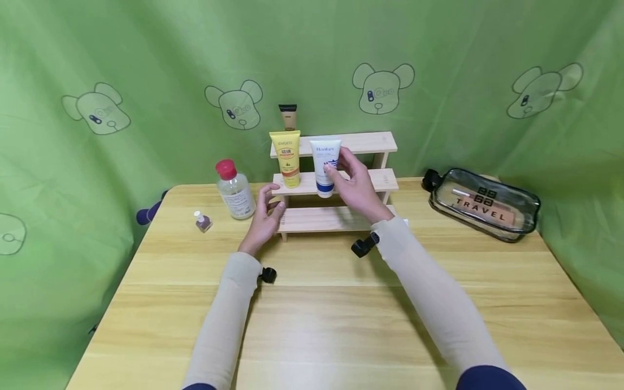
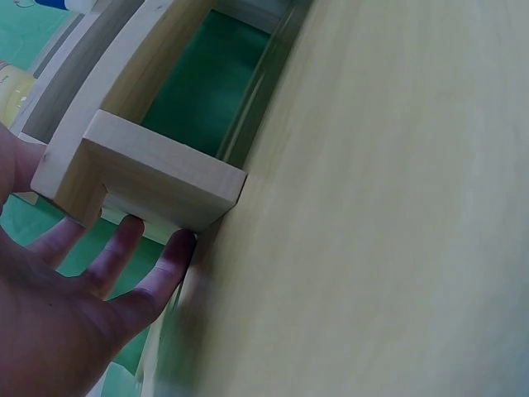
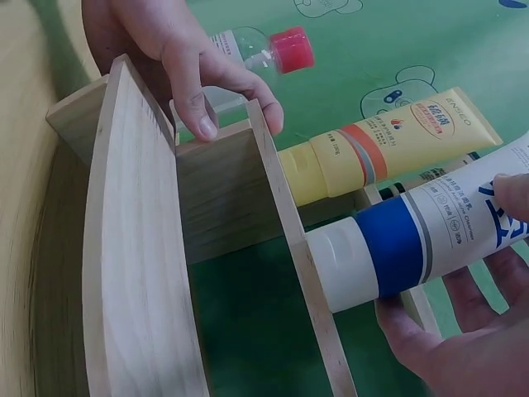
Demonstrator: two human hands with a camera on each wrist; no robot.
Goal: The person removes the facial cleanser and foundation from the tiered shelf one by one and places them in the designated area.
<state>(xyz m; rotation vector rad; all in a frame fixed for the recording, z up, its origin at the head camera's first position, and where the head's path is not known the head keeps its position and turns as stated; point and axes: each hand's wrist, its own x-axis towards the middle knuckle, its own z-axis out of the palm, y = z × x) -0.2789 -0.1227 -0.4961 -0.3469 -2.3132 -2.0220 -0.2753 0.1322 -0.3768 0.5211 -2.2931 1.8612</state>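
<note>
My right hand (image 1: 358, 187) grips a white tube (image 1: 325, 162) with a blue band, thumb on its front and fingers behind. The tube stands cap down at the middle step of a three-tier wooden stand (image 1: 336, 218); in the right wrist view its white cap (image 3: 343, 265) overlaps that step's edge. My left hand (image 1: 265, 216) rests against the stand's left end, with spread fingertips (image 2: 178, 244) at the end leg. Upright to the left on the middle step is a yellow tube (image 1: 287, 160). A beige tube with a black end (image 1: 288, 116) stands on the top step.
Left of the stand are a clear bottle with a red cap (image 1: 236, 195) and a small purple nail polish bottle (image 1: 202, 222). A clear TRAVEL pouch (image 1: 482, 205) with items inside lies on the right of the wooden table (image 1: 312, 325). Green cloth (image 1: 312, 65) hangs behind.
</note>
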